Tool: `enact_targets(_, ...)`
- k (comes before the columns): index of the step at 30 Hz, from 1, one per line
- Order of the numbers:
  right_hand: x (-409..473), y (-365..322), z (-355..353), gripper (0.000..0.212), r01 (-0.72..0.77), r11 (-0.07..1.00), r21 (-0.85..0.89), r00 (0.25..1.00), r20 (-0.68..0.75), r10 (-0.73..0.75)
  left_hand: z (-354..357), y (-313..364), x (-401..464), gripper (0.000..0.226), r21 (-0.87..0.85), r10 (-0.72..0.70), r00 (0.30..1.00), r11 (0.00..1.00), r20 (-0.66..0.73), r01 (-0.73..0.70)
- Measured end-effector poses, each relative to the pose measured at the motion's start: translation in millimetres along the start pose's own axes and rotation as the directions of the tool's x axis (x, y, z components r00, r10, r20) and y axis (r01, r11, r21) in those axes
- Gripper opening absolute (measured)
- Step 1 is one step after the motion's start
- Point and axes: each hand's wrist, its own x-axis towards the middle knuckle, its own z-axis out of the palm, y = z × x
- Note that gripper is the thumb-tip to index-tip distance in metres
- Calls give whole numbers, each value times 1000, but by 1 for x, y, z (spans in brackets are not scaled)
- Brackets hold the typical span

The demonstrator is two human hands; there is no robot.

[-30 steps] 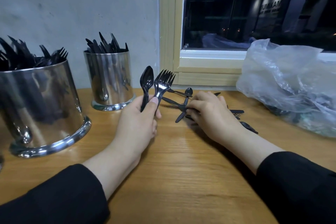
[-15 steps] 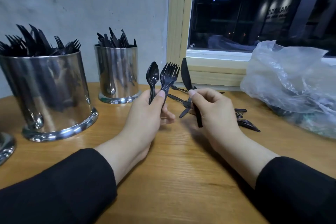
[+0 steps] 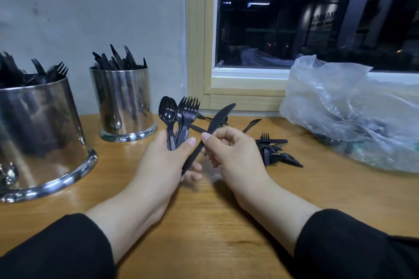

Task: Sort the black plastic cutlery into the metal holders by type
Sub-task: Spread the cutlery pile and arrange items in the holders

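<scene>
My left hand grips a bunch of black spoons and forks, their heads pointing up. My right hand pinches a black knife near its middle; the blade slants up to the right and the handle end reaches down against my left hand's fingers. Loose black cutlery lies on the table just right of my right hand. A large metal holder at the left has forks in it. A smaller metal holder behind my left hand contains knives.
A crumpled clear plastic bag with more dark cutlery inside sits at the right under the window frame. The wooden table runs to the wall. A few pieces lie behind my hands near the sill.
My right hand lifted a knife off the table pile, then tilted it and brought its handle across to my left hand. The left hand kept its spoons and forks.
</scene>
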Motion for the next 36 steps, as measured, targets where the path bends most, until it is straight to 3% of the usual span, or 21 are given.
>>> enact_targets(4,-1,-5,1,23,-9,999,-53,999,41,11,-2,-4,-1,8,93,38,999,995,35,-41)
enact_targets(6,7,-12,-5,30,18,983,-185,999,36,-11,-3,-3,-1,7,96,59,998,993,32,-61)
enact_targets(9,44,-23,-31,45,49,878,-477,986,-115,-117,-8,0,3,6,113,96,995,989,-19,-93)
enact_targets(12,96,-22,-61,41,-37,533,-845,998,-59,-24,-14,-2,8,4,133,143,989,982,-49,-135)
enact_targets(15,135,-3,-74,47,-93,163,-982,989,-72,128,-16,-5,12,7,105,139,988,986,-71,-132)
enact_targets(19,161,14,-65,54,-78,-54,-995,965,-89,246,-18,-5,14,7,87,131,989,988,-74,-124)
enact_targets(27,170,17,-52,36,-245,89,-965,896,-190,402,-20,-3,12,11,112,142,985,985,-98,-130)
enact_targets(36,169,19,-51,33,-229,111,-967,942,-192,276,-19,1,13,7,72,131,980,990,-148,-121)
